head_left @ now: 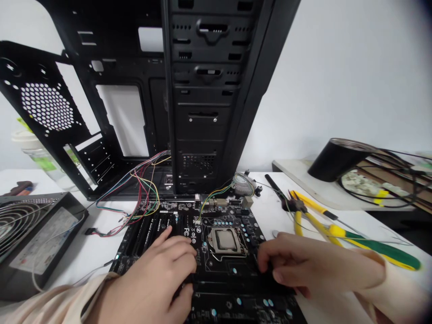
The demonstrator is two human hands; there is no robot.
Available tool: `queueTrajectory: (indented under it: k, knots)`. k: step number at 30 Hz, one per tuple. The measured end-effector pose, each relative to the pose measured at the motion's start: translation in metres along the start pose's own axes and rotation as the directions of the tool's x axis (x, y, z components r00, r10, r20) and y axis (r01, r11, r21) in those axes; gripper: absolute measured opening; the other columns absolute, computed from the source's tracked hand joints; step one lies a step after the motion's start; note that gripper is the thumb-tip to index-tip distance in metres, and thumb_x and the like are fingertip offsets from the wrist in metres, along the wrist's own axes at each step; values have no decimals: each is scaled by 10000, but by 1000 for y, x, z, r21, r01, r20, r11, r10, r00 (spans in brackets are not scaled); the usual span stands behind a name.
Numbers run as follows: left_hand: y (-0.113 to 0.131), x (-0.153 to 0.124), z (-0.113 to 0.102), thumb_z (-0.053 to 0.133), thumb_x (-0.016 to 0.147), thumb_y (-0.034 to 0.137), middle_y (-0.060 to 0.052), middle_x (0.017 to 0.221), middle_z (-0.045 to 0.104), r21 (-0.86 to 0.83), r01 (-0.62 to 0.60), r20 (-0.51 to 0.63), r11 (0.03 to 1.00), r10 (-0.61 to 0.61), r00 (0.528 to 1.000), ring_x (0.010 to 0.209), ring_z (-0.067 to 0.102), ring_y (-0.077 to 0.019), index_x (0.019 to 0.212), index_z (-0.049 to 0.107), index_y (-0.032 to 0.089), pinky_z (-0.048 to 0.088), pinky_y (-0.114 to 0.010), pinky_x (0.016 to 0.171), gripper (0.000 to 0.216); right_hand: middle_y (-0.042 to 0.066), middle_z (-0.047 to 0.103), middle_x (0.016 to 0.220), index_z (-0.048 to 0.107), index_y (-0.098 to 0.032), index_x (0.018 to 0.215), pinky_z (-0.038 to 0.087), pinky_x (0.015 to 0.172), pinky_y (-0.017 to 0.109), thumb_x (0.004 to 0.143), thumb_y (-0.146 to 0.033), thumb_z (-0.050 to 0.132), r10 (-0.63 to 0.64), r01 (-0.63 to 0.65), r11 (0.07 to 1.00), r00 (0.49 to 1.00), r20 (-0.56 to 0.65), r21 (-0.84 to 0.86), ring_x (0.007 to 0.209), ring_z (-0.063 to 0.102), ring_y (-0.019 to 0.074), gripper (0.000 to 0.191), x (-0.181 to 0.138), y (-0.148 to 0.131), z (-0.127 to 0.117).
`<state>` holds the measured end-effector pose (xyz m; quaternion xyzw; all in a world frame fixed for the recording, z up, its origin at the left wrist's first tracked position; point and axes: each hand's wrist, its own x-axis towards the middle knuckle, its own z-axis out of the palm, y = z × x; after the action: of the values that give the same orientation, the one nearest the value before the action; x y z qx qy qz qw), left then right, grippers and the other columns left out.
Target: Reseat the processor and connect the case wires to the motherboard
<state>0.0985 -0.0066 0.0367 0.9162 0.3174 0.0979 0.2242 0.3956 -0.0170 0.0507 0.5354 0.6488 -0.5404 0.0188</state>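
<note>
A black motherboard [221,265] lies on the white table in front of me. Its CPU [225,239] sits in a socket with a metal frame, and the lever shows beside it. My left hand [165,270] rests over the expansion slots [151,231], fingers apart and thumb separated from them. At the board's right edge, my right hand [290,261] has its thumb and fingers curled together by the long dark memory slots [232,287]. What lies between those fingertips is hidden. A thin multicoloured fan cable [214,194] runs from the board to a CPU cooler [243,184] behind it.
An open black computer case [205,99] stands behind the board, with loose coloured wires [138,189] trailing out. A power supply [40,247] sits at left. Pliers [305,213] and screwdrivers [381,249] lie at right, near a black cylinder [337,159] and cables.
</note>
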Motion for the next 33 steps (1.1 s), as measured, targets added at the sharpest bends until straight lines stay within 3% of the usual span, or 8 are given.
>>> queueTrajectory:
  k: [9, 16, 26, 33]
  knots:
    - [-2, -5, 4, 459, 829, 121, -17, 1047, 638, 26, -25, -32, 999, 26, 999, 1095, 582, -201, 864, 546, 211, 246, -587, 1175, 130, -24, 524, 653, 587, -171, 933, 411, 577, 221, 817, -421, 570, 14, -15, 999, 1000, -26, -38, 541, 512, 78, 276, -7, -5, 0]
    - [-7, -6, 6, 448, 781, 94, -112, 1192, 591, 88, -65, -104, 994, 74, 992, 1245, 509, -258, 853, 531, 183, 266, -581, 1171, 141, -26, 547, 615, 556, -172, 850, 392, 541, 195, 822, -401, 567, 31, -34, 997, 999, -40, -68, 532, 498, 78, 231, -3, -4, -2]
    - [-8, -1, 3, 409, 805, 74, -103, 1066, 615, 145, -103, -64, 984, 113, 991, 1136, 557, -255, 827, 547, 166, 334, -582, 1118, 167, -12, 578, 643, 575, -169, 897, 421, 533, 209, 764, -445, 626, 17, -18, 999, 1000, -24, -30, 554, 536, 97, 311, 0, 4, -5]
    - [-10, -2, 4, 401, 822, 79, -90, 1054, 622, 160, -126, -72, 979, 139, 988, 1120, 554, -242, 841, 549, 171, 343, -539, 1119, 175, -22, 561, 591, 576, -167, 871, 405, 501, 212, 764, -458, 623, -11, 13, 1000, 996, -83, 26, 516, 516, 90, 314, 0, 1, 0]
